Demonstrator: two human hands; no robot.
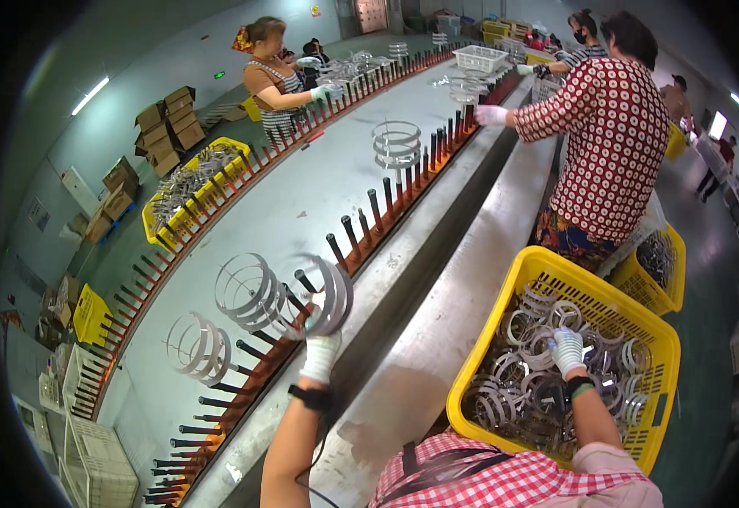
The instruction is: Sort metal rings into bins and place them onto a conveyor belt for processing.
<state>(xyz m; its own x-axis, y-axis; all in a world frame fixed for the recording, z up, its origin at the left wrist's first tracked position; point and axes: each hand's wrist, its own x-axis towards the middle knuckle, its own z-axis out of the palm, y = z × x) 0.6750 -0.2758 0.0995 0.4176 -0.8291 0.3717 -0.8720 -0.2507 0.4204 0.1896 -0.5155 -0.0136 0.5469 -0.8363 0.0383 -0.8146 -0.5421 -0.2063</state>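
Observation:
My left hand [320,356], in a pale glove, is closed on a grey ringed frame [336,298] made of stacked hoops. That frame is by the black-tipped pegs along the conveyor's near edge, and its fingers are partly hidden behind the hoops. Beside it stand two similar ringed frames, one close by [255,292] and one further left [200,349]. Reaching into the yellow basket [505,317], my gloved right hand [568,349] has its fingers curled at a clear ringed frame [542,349]. Many more clear ringed frames lie heaped around that hand.
A metal ledge [424,372] runs between the pegged conveyor [302,212] and the basket. A co-worker in a patterned top [602,144] stands ahead on the right; another [276,85] is across the conveyor. A second yellow basket [238,152] holds parts at the far left.

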